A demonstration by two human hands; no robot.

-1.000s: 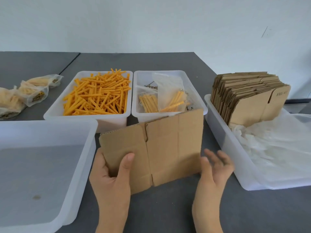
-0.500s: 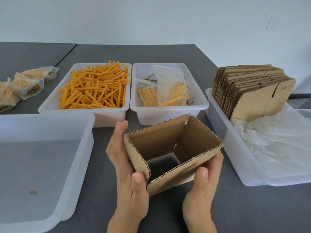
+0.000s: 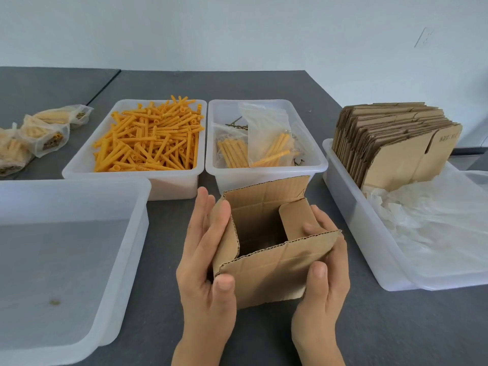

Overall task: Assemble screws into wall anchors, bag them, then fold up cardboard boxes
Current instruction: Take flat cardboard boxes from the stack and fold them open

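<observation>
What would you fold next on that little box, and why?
Probably the left side flap. The cardboard box is opened square between the left hand and right hand, and right fingers already press the right flap inward, while the far flap stands up.

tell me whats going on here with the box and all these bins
A person is folding up a cardboard box above the grey table. The left hand holds its left wall; the right hand holds the right side, a finger pushing one flap inward. More flat cardboard waits in the right bin.
</observation>
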